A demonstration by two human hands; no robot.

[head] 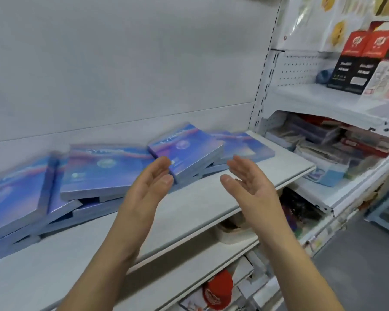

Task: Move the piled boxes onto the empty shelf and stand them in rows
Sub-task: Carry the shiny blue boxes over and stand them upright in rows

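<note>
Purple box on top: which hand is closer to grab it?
Probably the left hand: its fingertips are right at the near corner of the purple box. The right hand is open farther right, apart from it.

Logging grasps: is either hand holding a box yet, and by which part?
Nothing is held: left hand and right hand are open, palms facing, in front of the piled boxes.
</note>
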